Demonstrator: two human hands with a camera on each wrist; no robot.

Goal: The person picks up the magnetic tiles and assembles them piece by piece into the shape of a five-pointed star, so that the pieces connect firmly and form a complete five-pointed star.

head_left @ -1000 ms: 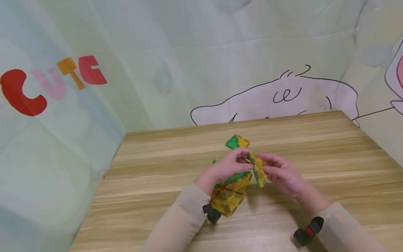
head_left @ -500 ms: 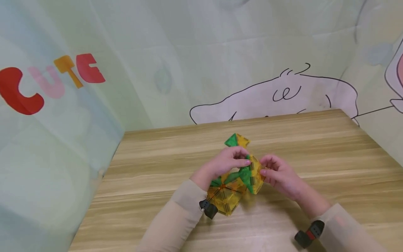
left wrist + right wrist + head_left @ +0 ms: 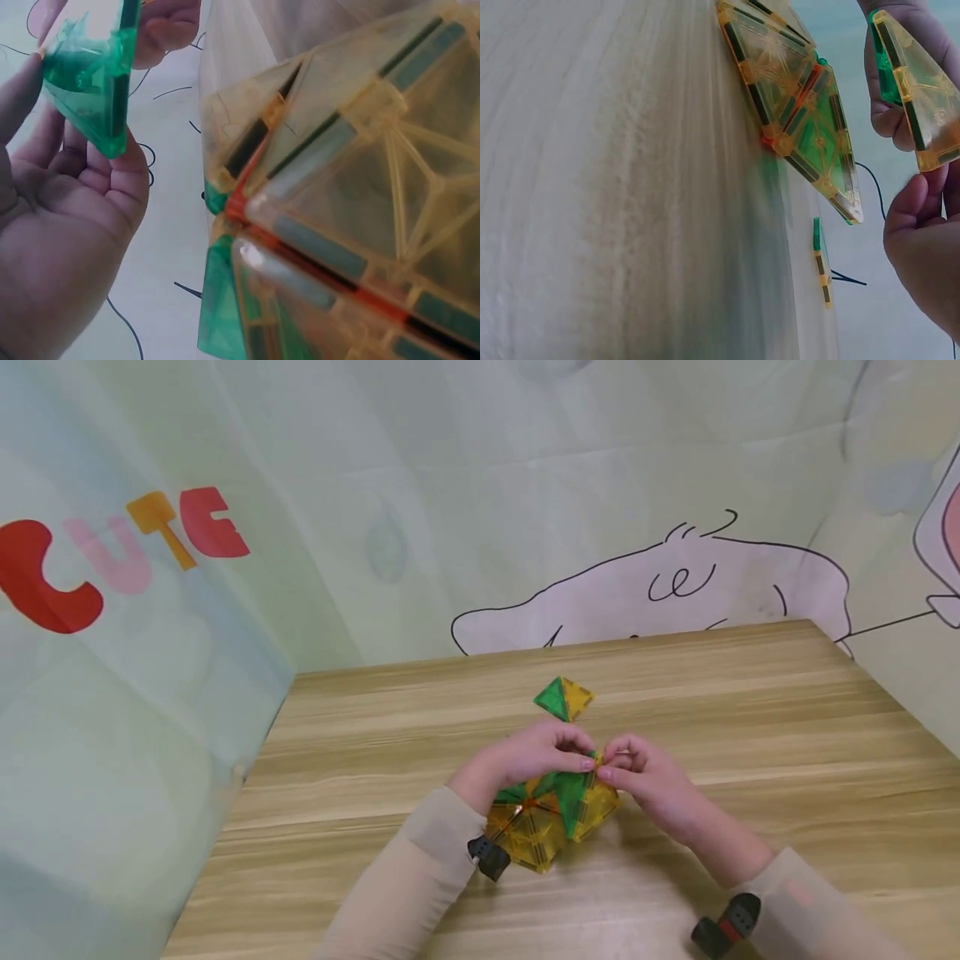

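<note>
Both hands meet over the middle of the table, holding a joined set of green and yellow triangular magnetic tiles [image 3: 597,806]. My left hand [image 3: 527,755] pinches the green side [image 3: 90,82]. My right hand [image 3: 660,787] pinches the yellow side [image 3: 922,94] near its corner. Just left of the held tiles, and below my left hand, stands a faceted structure of yellow and green magnetic tiles [image 3: 532,842]. Red-orange edges show where its tiles meet. In the head view, the held tiles overlap the structure; the right wrist view shows a gap between them.
A flat pair of triangular tiles [image 3: 564,698], one green and one yellow, lies beyond the hands. The wood-grain table [image 3: 375,752] ends at a printed cloth backdrop [image 3: 360,485] at the back and left. A dark camera sits on each wrist.
The held tiles have turned and moved left and down toward the structure, their green side now showing. My right hand has come left, close to the fingers of my left hand.
</note>
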